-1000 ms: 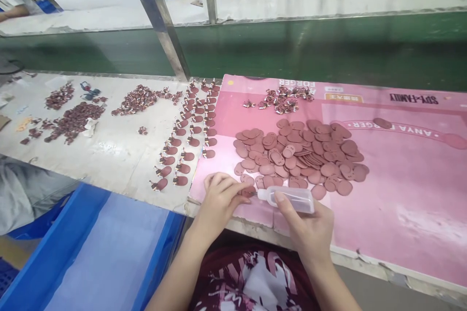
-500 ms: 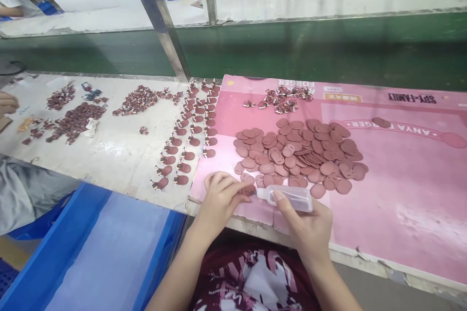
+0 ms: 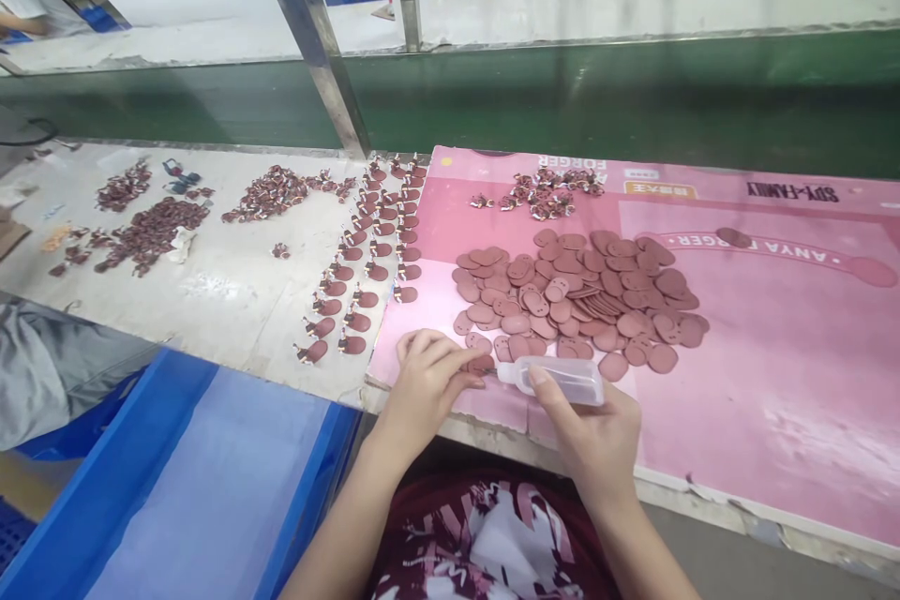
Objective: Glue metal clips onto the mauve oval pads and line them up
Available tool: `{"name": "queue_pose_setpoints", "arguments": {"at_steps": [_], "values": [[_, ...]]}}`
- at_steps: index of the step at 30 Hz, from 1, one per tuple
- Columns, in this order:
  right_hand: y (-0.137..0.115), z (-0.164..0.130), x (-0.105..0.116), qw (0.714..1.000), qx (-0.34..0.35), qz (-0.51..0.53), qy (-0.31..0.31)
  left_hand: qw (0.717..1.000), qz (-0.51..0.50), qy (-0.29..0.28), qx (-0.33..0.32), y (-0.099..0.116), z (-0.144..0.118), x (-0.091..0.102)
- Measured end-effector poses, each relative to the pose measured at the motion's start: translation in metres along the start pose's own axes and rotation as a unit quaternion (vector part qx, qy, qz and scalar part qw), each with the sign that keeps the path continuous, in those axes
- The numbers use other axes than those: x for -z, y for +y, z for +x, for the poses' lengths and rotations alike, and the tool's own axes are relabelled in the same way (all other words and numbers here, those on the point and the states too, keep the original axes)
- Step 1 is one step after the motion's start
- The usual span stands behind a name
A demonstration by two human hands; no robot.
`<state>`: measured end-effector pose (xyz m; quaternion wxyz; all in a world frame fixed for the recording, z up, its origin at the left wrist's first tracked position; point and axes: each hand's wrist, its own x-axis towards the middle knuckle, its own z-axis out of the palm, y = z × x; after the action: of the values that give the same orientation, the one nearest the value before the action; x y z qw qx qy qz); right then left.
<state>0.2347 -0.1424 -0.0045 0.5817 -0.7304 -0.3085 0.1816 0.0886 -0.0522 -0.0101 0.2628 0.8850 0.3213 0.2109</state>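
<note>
The right hand is closed around a small clear squeeze bottle, and its nozzle points left to a brown oval piece. The left hand pinches this piece on the pink cardboard sheet. Just behind lies the pile of brown oval pieces.

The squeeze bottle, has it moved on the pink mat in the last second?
No. The bottle lies where it was, just below the disc pile, nozzle at the left hand; only the camera shifted.
</note>
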Motion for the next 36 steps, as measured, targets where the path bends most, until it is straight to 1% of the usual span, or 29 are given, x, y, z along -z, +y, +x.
{"name": "queue_pose_setpoints", "arguments": {"at_steps": [6,10,16,20,25,30,36], "values": [[0.0006,-0.0001,-0.0012,1.0,-0.014,0.005,-0.005,1.0,-0.007,-0.006,0.006,-0.0007,-0.0002,-0.0003],[-0.0007,0.0003,0.0003,1.0,-0.014,0.009,-0.005,1.0,-0.006,0.001,0.001,-0.001,0.0,-0.0001],[-0.001,0.0012,0.0047,0.999,-0.024,0.005,0.035,1.0,-0.003,-0.002,0.0,-0.0013,0.0002,0.0001],[-0.001,0.0007,0.0044,1.0,-0.009,-0.005,0.023,1.0,-0.003,-0.001,0.0,-0.0012,0.0,-0.0003],[-0.0017,0.0002,0.0035,1.0,-0.009,-0.017,0.007,1.0,-0.011,-0.006,0.005,-0.0009,0.0,-0.0007],[-0.0023,-0.0002,0.0024,1.0,-0.006,-0.023,0.0,1.0,-0.013,-0.01,0.014,-0.0008,0.0,-0.0005],[-0.0026,-0.001,0.0034,1.0,-0.004,-0.025,-0.003,1.0,-0.016,-0.009,0.008,-0.0012,0.0004,-0.0004]]}}
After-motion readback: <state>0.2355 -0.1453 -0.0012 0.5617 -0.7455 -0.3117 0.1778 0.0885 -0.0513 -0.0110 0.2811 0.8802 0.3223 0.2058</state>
